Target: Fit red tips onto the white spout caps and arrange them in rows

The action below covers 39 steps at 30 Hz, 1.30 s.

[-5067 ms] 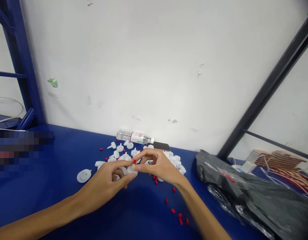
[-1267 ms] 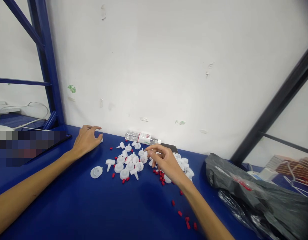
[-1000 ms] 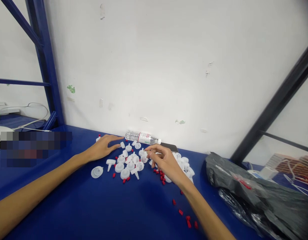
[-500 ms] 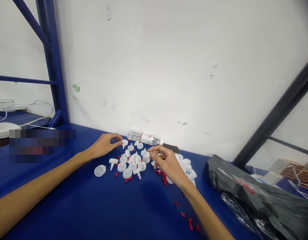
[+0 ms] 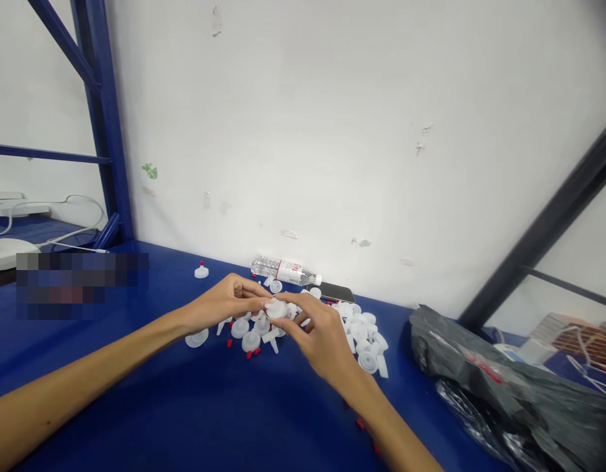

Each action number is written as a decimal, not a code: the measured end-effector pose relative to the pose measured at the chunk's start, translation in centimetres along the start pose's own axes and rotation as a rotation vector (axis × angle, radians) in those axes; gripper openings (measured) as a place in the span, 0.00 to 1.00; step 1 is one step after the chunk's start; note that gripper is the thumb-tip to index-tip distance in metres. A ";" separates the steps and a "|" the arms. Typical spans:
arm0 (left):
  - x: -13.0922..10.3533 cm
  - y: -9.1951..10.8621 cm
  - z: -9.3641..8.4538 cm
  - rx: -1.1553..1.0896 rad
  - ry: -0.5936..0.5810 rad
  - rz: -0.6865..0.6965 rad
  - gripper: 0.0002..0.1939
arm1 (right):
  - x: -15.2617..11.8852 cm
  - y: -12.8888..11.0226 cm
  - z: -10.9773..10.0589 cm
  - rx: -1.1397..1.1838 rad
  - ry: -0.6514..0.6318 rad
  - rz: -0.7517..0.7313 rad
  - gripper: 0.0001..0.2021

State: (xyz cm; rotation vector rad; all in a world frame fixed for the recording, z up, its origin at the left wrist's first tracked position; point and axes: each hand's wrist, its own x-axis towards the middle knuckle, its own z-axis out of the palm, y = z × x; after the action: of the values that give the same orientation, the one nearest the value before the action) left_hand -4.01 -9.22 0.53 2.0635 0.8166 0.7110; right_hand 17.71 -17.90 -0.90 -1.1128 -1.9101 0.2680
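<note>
Between my two hands is a white plastic cap (image 5: 276,309), its spout pointing up and to the left. My left hand (image 5: 234,303) pinches it from the left, and my right hand (image 5: 319,326) grips its right side. Under and around the hands lies a pile of white caps (image 5: 250,340) with small red tips (image 5: 229,343) among them. A second pile of white caps (image 5: 367,360) sits right of my right hand. One white cap with a red tip (image 5: 201,271) stands upright apart, at the back left.
A clear bottle (image 5: 289,271) lies against the wall beside a dark phone (image 5: 337,292). A grey plastic bag (image 5: 509,387) is at the right. Blue rack posts (image 5: 109,118) rise at the left, near a white device with cables (image 5: 10,254).
My left hand has moved right and my right hand slightly left, so they meet at one white cap. The red-tipped cap at the back left now shows where my left hand was.
</note>
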 end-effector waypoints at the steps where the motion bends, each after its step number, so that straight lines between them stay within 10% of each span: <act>1: 0.0 0.0 0.0 0.018 -0.003 0.000 0.22 | 0.0 -0.1 0.0 -0.014 0.017 -0.007 0.12; 8: 1.5 -4.2 -3.9 0.355 0.254 -0.076 0.20 | 0.2 0.1 -0.5 0.004 0.087 0.059 0.13; 16: 2.0 -9.8 -6.1 0.575 0.189 -0.198 0.12 | 0.3 0.6 -0.5 -0.072 0.076 0.058 0.12; 28: 0.8 -1.7 -1.7 0.121 0.187 -0.028 0.19 | -0.1 0.6 -0.7 -0.376 -0.015 -0.008 0.16; 39: 0.1 -1.2 1.4 -0.080 0.107 -0.012 0.19 | -0.3 0.8 -0.5 -0.379 -0.040 -0.086 0.16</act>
State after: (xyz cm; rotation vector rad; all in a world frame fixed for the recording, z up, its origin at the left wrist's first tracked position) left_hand -3.34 -9.22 -1.22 1.9612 0.8456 0.8409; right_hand 18.62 -17.80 -1.18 -1.2710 -2.0924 -0.1283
